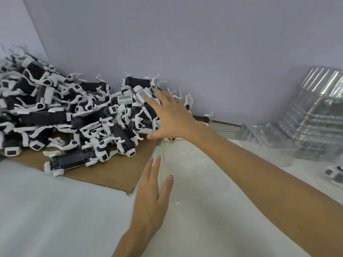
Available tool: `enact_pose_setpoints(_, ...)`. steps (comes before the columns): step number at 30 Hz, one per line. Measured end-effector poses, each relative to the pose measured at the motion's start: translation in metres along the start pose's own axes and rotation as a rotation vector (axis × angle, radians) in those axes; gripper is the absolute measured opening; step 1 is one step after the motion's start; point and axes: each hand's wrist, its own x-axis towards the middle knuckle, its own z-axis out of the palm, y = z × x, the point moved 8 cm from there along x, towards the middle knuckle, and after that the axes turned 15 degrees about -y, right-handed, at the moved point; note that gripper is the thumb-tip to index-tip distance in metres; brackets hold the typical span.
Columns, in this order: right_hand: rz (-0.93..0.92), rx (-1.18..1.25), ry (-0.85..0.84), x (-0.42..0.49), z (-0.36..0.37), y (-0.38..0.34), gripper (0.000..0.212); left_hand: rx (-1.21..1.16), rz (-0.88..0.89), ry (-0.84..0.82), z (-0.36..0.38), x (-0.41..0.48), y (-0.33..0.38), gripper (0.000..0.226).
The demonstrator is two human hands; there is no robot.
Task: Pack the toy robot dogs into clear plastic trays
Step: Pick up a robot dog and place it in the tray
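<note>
A big heap of black-and-white toy robot dogs (78, 115) lies on a sheet of brown cardboard (111, 173) at the left and back of the table. My right hand (172, 115) is stretched out over the heap's right end, fingers straight and spread, holding nothing. My left hand (154, 193) hovers flat above a clear plastic tray (185, 164) lying on the white table in front of me; its fingers are straight. A stack of clear plastic trays (315, 123) stands at the right.
A grey wall (185, 43) closes off the back. One more toy robot dog (336, 175) lies at the right edge, below the tray stack. White table surface (46, 210) spreads at the front left.
</note>
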Motion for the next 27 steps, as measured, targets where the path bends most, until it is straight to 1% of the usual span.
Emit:
enact_pose_setpoints(2,-0.102,-0.099,-0.005,0.04,-0.006,-0.047,0.114,0.139,0.018,-0.005,-0.002,0.0,-0.001,0.067)
enact_pose_setpoints(4,-0.13,-0.17,-0.007,0.077,-0.01,-0.09,0.111,0.224,0.051,-0.041,0.0,0.0,0.001,0.067)
enact_pose_setpoints(6,-0.077,-0.228,-0.053,0.112,-0.012,-0.113,0.11,0.266,0.097,-0.087,0.005,0.001,0.003,0.066)
enact_pose_setpoints(8,0.033,-0.238,-0.167,0.143,-0.004,-0.112,0.11,0.285,0.104,-0.105,0.005,0.002,-0.006,0.069)
enact_pose_setpoints(10,0.188,-0.211,-0.339,0.159,0.015,-0.085,0.108,0.322,0.068,-0.119,0.008,0.006,-0.016,0.072)
enact_pose_setpoints(11,0.245,-0.194,-0.413,0.161,0.026,-0.069,0.105,0.34,0.078,-0.118,0.01,0.007,-0.018,0.073)
enact_pose_setpoints(12,0.273,-0.191,-0.435,0.162,0.034,-0.056,0.098,0.335,0.109,-0.113,0.009,0.007,-0.017,0.071)
enact_pose_setpoints(13,0.277,-0.209,-0.416,0.161,0.038,-0.044,0.09,0.317,0.138,-0.102,0.006,0.007,-0.015,0.068)
enact_pose_setpoints(15,0.262,-0.288,-0.374,0.141,0.044,-0.022,0.088,0.281,0.151,-0.08,0.001,0.005,-0.01,0.059)
enact_pose_setpoints(16,0.268,-0.321,-0.382,0.124,0.05,-0.009,0.085,0.264,0.146,-0.075,0.0,0.003,-0.008,0.056)
enact_pose_setpoints(18,0.324,-0.319,-0.424,0.088,0.064,0.022,0.072,0.249,0.123,-0.08,0.0,0.0,-0.006,0.055)
enact_pose_setpoints(20,0.393,-0.221,-0.433,0.044,0.076,0.061,0.06,0.245,0.11,-0.098,0.001,-0.001,-0.004,0.057)
enact_pose_setpoints(23,0.489,-0.107,-0.426,-0.023,0.08,0.115,0.036,0.268,0.112,-0.112,0.004,-0.002,-0.005,0.056)
enact_pose_setpoints(25,0.467,-0.069,-0.414,-0.052,0.076,0.136,0.03,0.272,0.097,-0.094,0.003,-0.002,-0.006,0.054)
enact_pose_setpoints(26,0.419,0.024,-0.38,-0.061,0.07,0.14,0.028,0.256,0.08,-0.079,0.001,-0.002,-0.008,0.051)
enact_pose_setpoints(27,0.365,0.16,-0.306,-0.069,0.061,0.141,0.027,0.248,0.066,-0.067,-0.001,-0.002,-0.009,0.049)
